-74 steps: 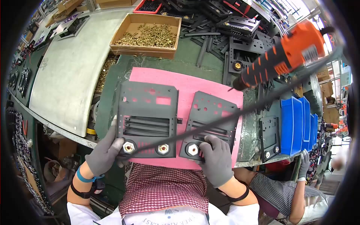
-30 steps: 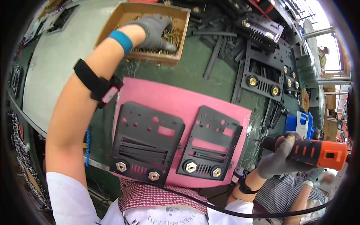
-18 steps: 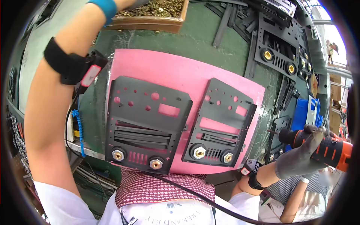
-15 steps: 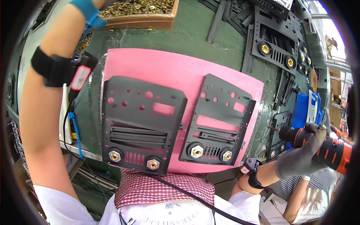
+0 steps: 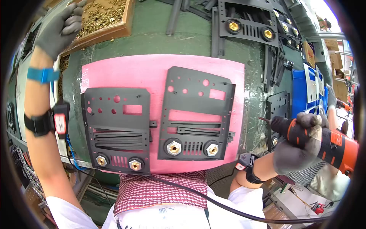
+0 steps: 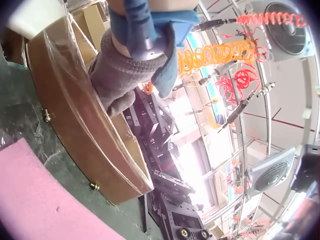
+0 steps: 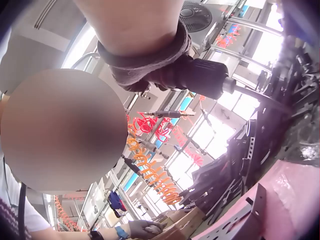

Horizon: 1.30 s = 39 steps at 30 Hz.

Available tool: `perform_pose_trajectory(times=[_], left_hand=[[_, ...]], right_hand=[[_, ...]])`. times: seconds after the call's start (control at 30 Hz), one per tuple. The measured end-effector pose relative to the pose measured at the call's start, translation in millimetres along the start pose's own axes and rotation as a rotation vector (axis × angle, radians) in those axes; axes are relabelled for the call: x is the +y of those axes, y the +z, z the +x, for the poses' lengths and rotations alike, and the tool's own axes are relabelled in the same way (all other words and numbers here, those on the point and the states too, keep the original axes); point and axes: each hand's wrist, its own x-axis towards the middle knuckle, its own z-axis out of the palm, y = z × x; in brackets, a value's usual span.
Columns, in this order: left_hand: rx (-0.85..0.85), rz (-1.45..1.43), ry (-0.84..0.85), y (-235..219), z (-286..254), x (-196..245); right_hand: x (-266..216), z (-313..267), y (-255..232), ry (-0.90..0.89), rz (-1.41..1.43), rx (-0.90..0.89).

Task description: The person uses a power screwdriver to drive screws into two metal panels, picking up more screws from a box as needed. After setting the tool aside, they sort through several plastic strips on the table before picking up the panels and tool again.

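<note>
My gloved left hand (image 5: 61, 30) is at the cardboard box (image 5: 100, 35) of small brass screws (image 5: 105, 17) at the upper left, fingers curled in. What lies inside the fingers is hidden; I cannot tell whether they hold screws. In the left wrist view the left hand (image 6: 117, 75) reaches over the box wall (image 6: 75, 100). My gloved right hand (image 5: 291, 156) grips an orange and black electric screwdriver (image 5: 335, 147) at the right, its bit pointing left. Two dark metal panels (image 5: 118, 99) (image 5: 194, 89) lie on a pink foam sheet (image 5: 129, 68), each with two hex-nut fittings (image 5: 174, 148) along the near edge.
Behind the sheet, more dark panels (image 5: 248, 32) and loose metal strips (image 5: 175, 17) are piled on the green bench. Blue bins (image 5: 299, 91) stand at the right, with another panel (image 5: 278, 105) beside them. A black cable (image 5: 198, 191) runs across the person's front.
The left hand let go of a panel, went into the box, and now sits at its left side with fingers curled. The right hand took the hanging screwdriver and brought it down to the right.
</note>
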Motion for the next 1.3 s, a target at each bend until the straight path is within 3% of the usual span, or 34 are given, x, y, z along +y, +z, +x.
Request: perform_pose_trajectory(times=[0.07,0.1,0.17,0.2,0.23,0.27,0.3,0.37,0.4,0.43,0.53,0.7,0.77,0.8,0.93,1.13,1.2,1.3], left_hand=[[-0.516,-0.072,-0.200,-0.4,-27.5,-1.2],[-0.113,-0.191,-0.141,54.7,-77.2,-22.4],[0.298,-0.019,-0.142,106.1,-129.6,-62.7],[0.051,0.193,-0.125,119.4,-158.8,-80.7],[-0.063,0.279,-0.342,126.2,-174.9,-91.3],[-0.082,0.258,-0.459,130.2,-185.9,-111.8],[-0.113,0.027,-0.587,137.7,-193.1,-127.1],[-0.207,-0.122,-0.726,137.9,-189.5,-159.1],[-0.137,-0.111,-0.746,148.5,-186.2,-165.3],[-0.065,-0.098,-0.767,155.9,-184.4,-168.8],[-0.183,-0.020,-0.764,153.3,-185.8,-170.8],[-0.174,0.229,-0.708,163.1,-193.5,-166.6],[-0.210,0.175,-0.677,161.4,-193.8,-166.0],[-0.208,0.173,-0.673,162.6,-194.5,-165.2],[-0.160,0.144,-0.698,166.5,-197.4,-164.2],[-0.134,0.067,-0.697,169.9,-199.7,-163.2],[-0.132,0.084,-0.695,169.4,-200.0,-163.4],[-0.111,0.000,-0.814,161.8,-200.7,-160.5]], right_hand=[[3.2,1.8,-7.7,0.035,0.040,-0.063],[2.5,3.1,-10.8,0.033,0.039,-0.137],[-3.9,-6.9,5.5,0.001,0.012,-0.090],[-7.1,-7.9,7.0,-0.007,0.101,-0.154],[-9.8,-9.3,9.9,-0.013,0.189,-0.220],[-11.5,-12.2,16.5,-0.069,0.268,-0.128],[-21.6,-14.8,12.0,0.031,0.332,-0.163],[-35.5,-17.0,21.3,0.125,0.516,-0.257],[-40.4,-20.8,29.5,0.126,0.631,-0.248],[-45.8,-18.3,40.1,0.193,0.881,-0.400],[-59.7,-32.2,51.2,0.226,0.827,-0.396],[-62.7,-42.6,55.6,0.224,0.683,-0.358],[-50.9,-33.0,60.7,-0.018,0.928,-0.639],[-71.5,-55.2,61.7,0.254,0.741,-0.298],[-61.4,-48.6,63.0,0.181,0.761,-0.453],[-64.7,-45.1,62.8,0.290,0.740,-0.546],[-53.9,-45.9,72.6,-0.140,0.867,-0.494],[-49.3,-39.7,43.7,0.027,0.872,-0.648]])
